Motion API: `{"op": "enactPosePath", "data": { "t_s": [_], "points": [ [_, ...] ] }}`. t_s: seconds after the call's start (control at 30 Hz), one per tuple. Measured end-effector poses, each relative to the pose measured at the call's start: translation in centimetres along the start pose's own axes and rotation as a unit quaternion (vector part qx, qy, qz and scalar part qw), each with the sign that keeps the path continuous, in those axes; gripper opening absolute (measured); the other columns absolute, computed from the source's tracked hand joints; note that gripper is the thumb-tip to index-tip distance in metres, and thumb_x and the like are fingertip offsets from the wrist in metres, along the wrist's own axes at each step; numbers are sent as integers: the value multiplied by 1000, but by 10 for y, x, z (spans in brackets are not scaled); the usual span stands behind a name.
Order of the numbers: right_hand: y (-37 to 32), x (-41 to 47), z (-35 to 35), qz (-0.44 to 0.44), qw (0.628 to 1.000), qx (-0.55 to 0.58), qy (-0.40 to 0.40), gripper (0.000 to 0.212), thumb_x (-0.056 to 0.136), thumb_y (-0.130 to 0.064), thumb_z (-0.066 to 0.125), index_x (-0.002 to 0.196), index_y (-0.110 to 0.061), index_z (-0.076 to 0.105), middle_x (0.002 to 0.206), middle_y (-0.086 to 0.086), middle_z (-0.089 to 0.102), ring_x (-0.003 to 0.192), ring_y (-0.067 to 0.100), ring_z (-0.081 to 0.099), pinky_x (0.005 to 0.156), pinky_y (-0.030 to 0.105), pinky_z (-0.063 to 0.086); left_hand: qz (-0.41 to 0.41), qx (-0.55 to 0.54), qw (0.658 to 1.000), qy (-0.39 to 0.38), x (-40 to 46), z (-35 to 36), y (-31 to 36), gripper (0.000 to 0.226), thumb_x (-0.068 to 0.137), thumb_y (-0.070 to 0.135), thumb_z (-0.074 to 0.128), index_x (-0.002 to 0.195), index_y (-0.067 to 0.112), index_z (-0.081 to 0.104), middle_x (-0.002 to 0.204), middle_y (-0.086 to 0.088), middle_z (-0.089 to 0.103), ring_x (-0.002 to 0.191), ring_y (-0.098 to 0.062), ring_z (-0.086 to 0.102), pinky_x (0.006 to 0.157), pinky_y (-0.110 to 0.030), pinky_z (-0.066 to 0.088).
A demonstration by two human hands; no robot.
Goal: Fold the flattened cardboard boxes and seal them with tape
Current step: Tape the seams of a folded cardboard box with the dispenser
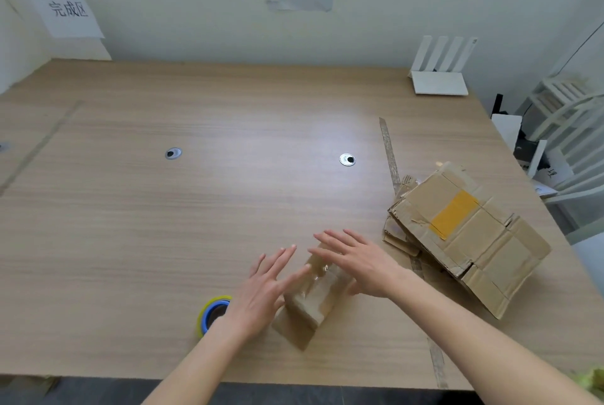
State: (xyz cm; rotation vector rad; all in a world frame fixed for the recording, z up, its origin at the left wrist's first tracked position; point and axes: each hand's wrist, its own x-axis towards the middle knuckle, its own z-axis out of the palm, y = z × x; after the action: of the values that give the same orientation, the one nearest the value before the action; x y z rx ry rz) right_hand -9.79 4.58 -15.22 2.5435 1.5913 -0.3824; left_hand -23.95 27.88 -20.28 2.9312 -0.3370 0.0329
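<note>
Small folded cardboard box (310, 303) is seen on the counter (163, 241) near its front edge, shiny tape across its top. Left hand (264, 287) is laid flat-fingered against the box's left side; right hand (359, 260) is spread over its top right, fingers straight, nothing gripped. Tape roll (210, 314) is stood just left of the box. Flattened box stack (467, 234) is piled right of the box. White router (439, 76) is set far behind the box.
</note>
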Motion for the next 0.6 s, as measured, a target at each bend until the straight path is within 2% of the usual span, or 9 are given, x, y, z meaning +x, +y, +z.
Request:
{"op": "enactPosePath", "data": {
  "t_s": [0.03, 0.1, 0.17, 0.27, 0.4, 0.5, 0.6],
  "points": [
    [0, 7, -1, -1, 1000, -9, -22, 108, 80, -32, 81, 160, -39, 9, 170, -6, 4, 157, 17, -1, 125, 39, -3, -15, -2, 1000, -2, 0, -3, 2, 100, 85, 14, 70, 155, 46, 7, 166, 2, 0, 153, -18, 7, 123, -39, 6],
    [-1, 15, 0, 6, 999, 4, -33, 96, 80, -31, 79, 156, -39, 21, 165, -6, 20, 155, 18, 9, 125, 40, -1, -63, -31, 998, -5, -4, -4, 4, 93, 90, 14, 57, 155, 45, 0, 166, 8, -2, 153, -13, 0, 122, -32, -6],
    [-1, 13, 1, 38, 999, 29, -23, 90, 74, -35, 81, 149, -40, 32, 153, -8, 34, 148, 17, 23, 124, 41, 11, -112, -71, 991, 12, -10, -2, 3, 82, 90, 17, 51, 156, 42, 10, 165, 9, 10, 151, -11, 11, 122, -28, -2],
    [-5, 1, 9, 94, 993, 65, 13, 85, 63, -52, 80, 136, -35, 40, 130, -5, 44, 124, 20, 43, 114, 35, 29, -151, -110, 982, 19, -18, 2, 0, 72, 88, 22, 51, 154, 36, 26, 160, 8, 27, 145, -13, 28, 121, -29, 13],
    [-20, -20, 21, 277, 950, 139, 34, 93, 63, -79, 69, 136, -29, 40, 118, -3, 47, 105, 21, 54, 88, 32, 43, -157, -132, 979, 13, -15, 4, 7, 64, 95, 42, 52, 154, 34, 28, 158, 11, 29, 144, -10, 28, 119, -28, 14],
    [-40, -25, 26, 376, 911, 162, 55, 103, 63, -93, 57, 138, -25, 38, 127, -2, 47, 111, 19, 55, 89, 32, 46, -162, -148, 976, 11, -7, 2, 16, 63, 95, 52, 50, 153, 36, 29, 157, 16, 29, 143, -4, 26, 118, -25, 18],
    [-54, -28, 34, 342, 894, 280, 75, 100, 76, -82, 58, 153, -27, 27, 153, -1, 31, 137, 21, 44, 105, 37, 46, -174, -173, 969, 4, 1, 0, 26, 63, 94, 56, 52, 151, 39, 32, 155, 15, 33, 141, -8, 31, 113, -25, 28]
  ]
}}
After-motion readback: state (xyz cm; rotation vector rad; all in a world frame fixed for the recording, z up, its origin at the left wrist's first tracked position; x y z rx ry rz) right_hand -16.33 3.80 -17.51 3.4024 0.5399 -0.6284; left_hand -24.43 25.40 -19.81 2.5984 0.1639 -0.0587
